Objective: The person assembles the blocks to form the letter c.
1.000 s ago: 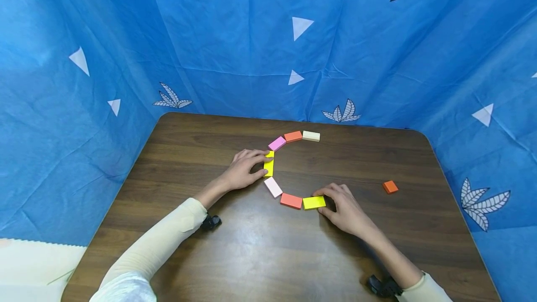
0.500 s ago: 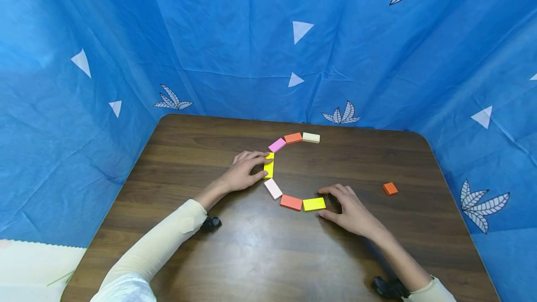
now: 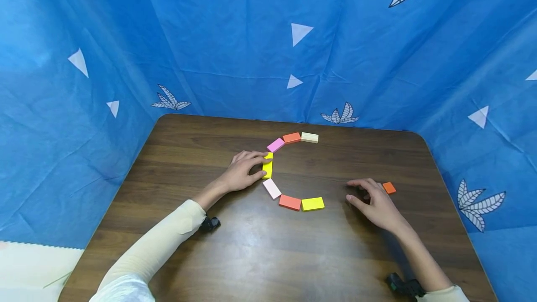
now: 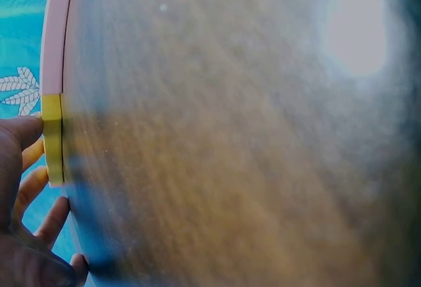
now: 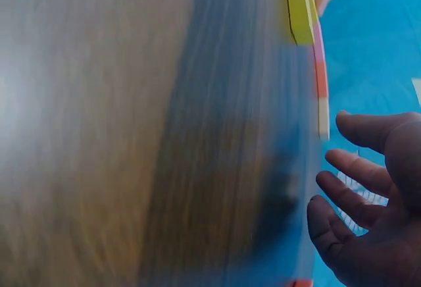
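Observation:
In the head view my left hand (image 3: 243, 170) rests thumb and fingertips on a yellow block (image 3: 267, 167). The left wrist view shows the thumb (image 4: 23, 129) at that block's outer side. My right hand (image 3: 376, 203) is above the table on the right, fingers loosely bent with nothing between them. Just behind it lies an orange block (image 3: 389, 188), partly overlapped by the hand. A curved row lies around the left hand's block: a magenta block (image 3: 276, 145), an orange-red block (image 3: 292, 138) and a cream block (image 3: 309, 137) behind, a pale pink block (image 3: 271, 188), a red block (image 3: 290, 202) and another yellow block (image 3: 313, 204) in front.
The brown wooden table (image 3: 260, 255) has rounded back corners. A blue curtain (image 3: 209, 36) with white leaves and triangles hangs behind it and at both sides. Dark wrist devices (image 3: 209, 223) sit on both forearms.
My right hand has let go of the front yellow block and moved right, close to the lone orange block. The left hand stays on its yellow block.

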Motion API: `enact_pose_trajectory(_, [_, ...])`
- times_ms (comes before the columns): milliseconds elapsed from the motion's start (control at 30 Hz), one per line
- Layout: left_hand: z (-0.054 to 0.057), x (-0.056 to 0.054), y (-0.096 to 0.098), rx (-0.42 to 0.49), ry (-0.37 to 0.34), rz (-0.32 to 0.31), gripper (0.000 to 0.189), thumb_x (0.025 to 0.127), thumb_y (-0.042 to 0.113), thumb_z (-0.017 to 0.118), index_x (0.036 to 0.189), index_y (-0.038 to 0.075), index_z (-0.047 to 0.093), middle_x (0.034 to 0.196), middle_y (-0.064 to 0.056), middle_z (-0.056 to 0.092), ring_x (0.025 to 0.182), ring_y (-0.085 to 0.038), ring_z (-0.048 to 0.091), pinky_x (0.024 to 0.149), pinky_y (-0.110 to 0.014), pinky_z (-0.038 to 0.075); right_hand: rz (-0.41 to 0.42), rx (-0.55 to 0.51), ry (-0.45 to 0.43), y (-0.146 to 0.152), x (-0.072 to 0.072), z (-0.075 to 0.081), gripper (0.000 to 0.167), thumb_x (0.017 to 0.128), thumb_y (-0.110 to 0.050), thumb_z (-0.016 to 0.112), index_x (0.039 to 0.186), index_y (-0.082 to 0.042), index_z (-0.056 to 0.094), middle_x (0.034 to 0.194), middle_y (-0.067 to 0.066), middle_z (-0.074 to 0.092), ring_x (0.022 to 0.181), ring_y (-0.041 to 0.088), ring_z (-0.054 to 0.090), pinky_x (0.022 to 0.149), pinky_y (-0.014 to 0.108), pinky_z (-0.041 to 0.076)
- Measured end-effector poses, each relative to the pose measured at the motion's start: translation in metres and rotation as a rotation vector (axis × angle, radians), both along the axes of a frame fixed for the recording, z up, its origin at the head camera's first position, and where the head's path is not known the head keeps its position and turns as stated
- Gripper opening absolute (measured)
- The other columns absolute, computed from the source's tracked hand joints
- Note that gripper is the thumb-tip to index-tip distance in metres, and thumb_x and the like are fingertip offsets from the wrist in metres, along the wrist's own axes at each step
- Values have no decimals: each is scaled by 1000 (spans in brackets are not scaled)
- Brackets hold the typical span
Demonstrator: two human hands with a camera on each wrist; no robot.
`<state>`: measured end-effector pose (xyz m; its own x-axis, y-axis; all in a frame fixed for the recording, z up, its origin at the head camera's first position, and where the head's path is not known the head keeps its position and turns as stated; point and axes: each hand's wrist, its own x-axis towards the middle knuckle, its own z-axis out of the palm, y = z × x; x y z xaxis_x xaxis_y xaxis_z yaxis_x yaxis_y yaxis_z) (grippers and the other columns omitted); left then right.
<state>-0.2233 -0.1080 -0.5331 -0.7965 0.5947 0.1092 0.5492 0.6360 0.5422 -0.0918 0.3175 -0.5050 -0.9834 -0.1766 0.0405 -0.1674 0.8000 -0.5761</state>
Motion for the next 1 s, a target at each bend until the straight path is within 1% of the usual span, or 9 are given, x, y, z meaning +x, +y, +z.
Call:
enact_pose_trajectory(100, [0, 0, -1, -3, -5, -3, 44, 107, 34, 68, 150, 24, 65, 163, -2, 56, 147, -31, 51, 129, -70, 22, -51, -10, 12, 11, -1, 1, 41, 105, -28, 73, 140, -9, 67, 134, 18, 65, 108, 29, 56, 85, 36, 47])
enact_pose_trajectory(233, [1, 0, 0, -6, 0, -2, 44, 106, 35, 69, 150, 25, 65, 164, -1, 55, 146, -31, 51, 128, -69, 24, -127, -13, 43, 27, -2, 4, 43, 105, -29, 72, 142, -7, 65, 131, 24, 63, 104, 31, 49, 82, 38, 36])
enact_pose_trajectory(333, [1, 0, 1, -6, -1, -2, 44, 106, 35, 69, 149, 25, 66, 164, -1, 55, 148, -31, 51, 128, -69, 23, -175, -16, 68, 40, -2, 4, 44, 105, -25, 72, 142, -3, 63, 132, 29, 60, 101, 33, 46, 83, 41, 29])
enact_pose_trajectory(400, [1, 0, 1, -12, -6, -1, 44, 106, 35, 69, 149, 25, 66, 164, -1, 55, 149, -31, 50, 129, -69, 22, -205, -15, 77, 47, -1, 3, 44, 104, -21, 73, 141, 0, 63, 131, 32, 60, 102, 36, 47, 85, 44, 25])
enact_pose_trajectory(433, [1, 0, 1, -14, -8, -1, 44, 106, 35, 69, 149, 24, 66, 164, -1, 55, 149, -31, 50, 130, -69, 21, -221, -15, 77, 51, 0, 2, 44, 103, -19, 74, 140, 2, 63, 134, 33, 59, 105, 38, 48, 87, 46, 25])
enact_pose_trajectory(533, [1, 0, 0, -25, -13, 5, 45, 106, 35, 69, 150, 25, 65, 165, -1, 54, 149, -30, 50, 130, -68, 21, -253, 5, 50, 60, 1, -2, 46, 103, -18, 74, 140, 6, 61, 133, 36, 58, 112, 45, 48, 90, 51, 25])
enact_pose_trajectory(700, [1, -1, 0, -13, -2, 2, 45, 106, 34, 70, 150, 25, 65, 164, -1, 55, 149, -31, 50, 130, -68, 21, -264, 27, -7, 70, 1, -11, 51, 104, -18, 72, 144, 9, 55, 132, 40, 56, 118, 52, 44, 94, 61, 26])
enact_pose_trajectory(800, [1, -1, 1, -11, 4, -3, 45, 106, 34, 70, 149, 24, 66, 164, -2, 55, 149, -32, 50, 130, -68, 21, -278, 34, -11, 72, 0, -12, 51, 104, -17, 71, 144, 9, 54, 131, 40, 58, 116, 50, 44, 95, 62, 28])
enact_pose_trajectory(1000, [-1, 0, 1, -22, 5, 2, 45, 106, 35, 70, 149, 24, 66, 164, -2, 55, 147, -31, 51, 127, -68, 25, -291, 39, 6, 72, -1, -14, 45, 104, -14, 70, 141, 9, 57, 124, 35, 60, 107, 42, 48, 95, 59, 28])
